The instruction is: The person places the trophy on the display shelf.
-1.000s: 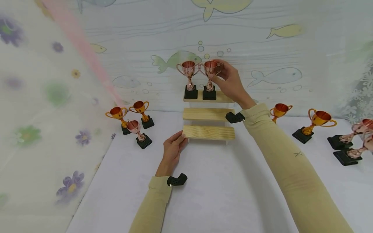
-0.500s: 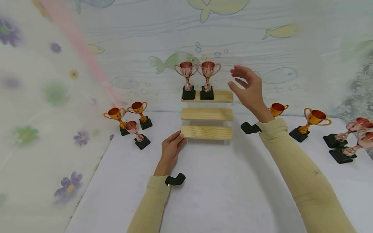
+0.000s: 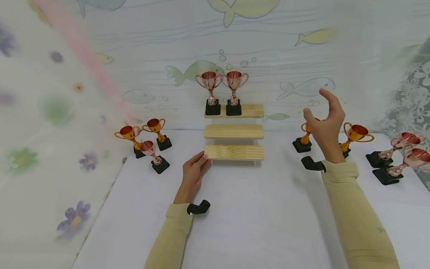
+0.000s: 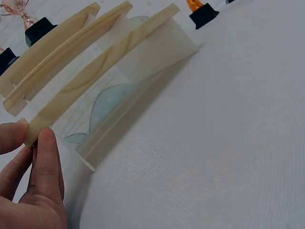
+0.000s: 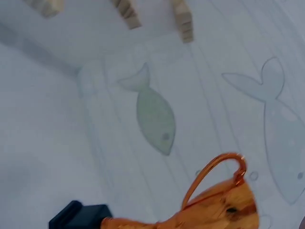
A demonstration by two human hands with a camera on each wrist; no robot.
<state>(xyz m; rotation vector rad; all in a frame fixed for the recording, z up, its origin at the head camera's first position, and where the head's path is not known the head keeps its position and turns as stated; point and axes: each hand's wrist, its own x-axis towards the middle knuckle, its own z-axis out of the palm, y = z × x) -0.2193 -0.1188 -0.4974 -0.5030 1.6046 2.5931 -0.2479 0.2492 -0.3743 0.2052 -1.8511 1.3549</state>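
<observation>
A three-step display shelf with wooden boards (image 3: 234, 152) stands against the back wall. My left hand (image 3: 193, 172) pinches the left end of its lowest board, thumb on one side and fingers on the other, as the left wrist view shows. Two rose-gold trophies (image 3: 233, 84) on black bases stand side by side on the left and middle of the top board. My right hand (image 3: 327, 129) is in the air to the right, thumb and fingers apart, holding nothing. Close by it is a gold trophy (image 5: 219, 210), partly hidden by the hand in the head view.
Another gold trophy (image 3: 357, 132) stands just right of my right hand, its base partly covered. Farther right, two rose-gold trophies (image 3: 414, 158) overlap. Left of the shelf are two gold trophies (image 3: 153, 126) and a rose-gold one (image 3: 148, 148). All stand on a white tabletop (image 3: 255, 216).
My right hand has let go of the second rose-gold trophy on the top board and moved right and down to the gold trophies. The left hand stays on the shelf.
</observation>
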